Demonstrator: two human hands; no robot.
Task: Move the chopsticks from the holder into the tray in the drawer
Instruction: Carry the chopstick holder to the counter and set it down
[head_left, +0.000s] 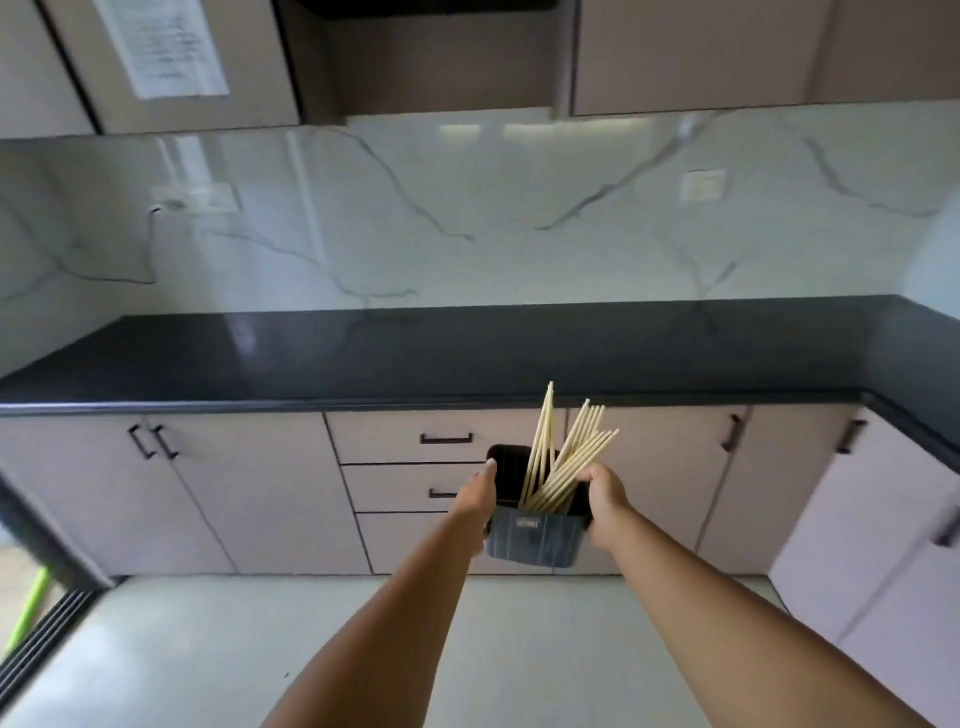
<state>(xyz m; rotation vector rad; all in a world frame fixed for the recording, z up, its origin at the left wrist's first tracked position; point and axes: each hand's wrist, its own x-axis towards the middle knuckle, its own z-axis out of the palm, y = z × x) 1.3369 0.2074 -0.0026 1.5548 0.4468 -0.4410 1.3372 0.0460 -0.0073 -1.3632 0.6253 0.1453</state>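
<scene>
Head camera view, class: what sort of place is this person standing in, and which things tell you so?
Most likely a home kitchen. A dark countertop runs under wall cupboards, with drawers below, and both hands carry a holder of chopsticks.

The black counter (363, 358) lies bare from end to end, open for a hand anywhere along it. The drawers (410, 436) below are all shut, their handles unobstructed. Both hands, left hand (480, 496) and right hand (602, 491), are occupied gripping the holder (532, 538), whose chopsticks (563, 457) fan upward before the drawer fronts.
</scene>
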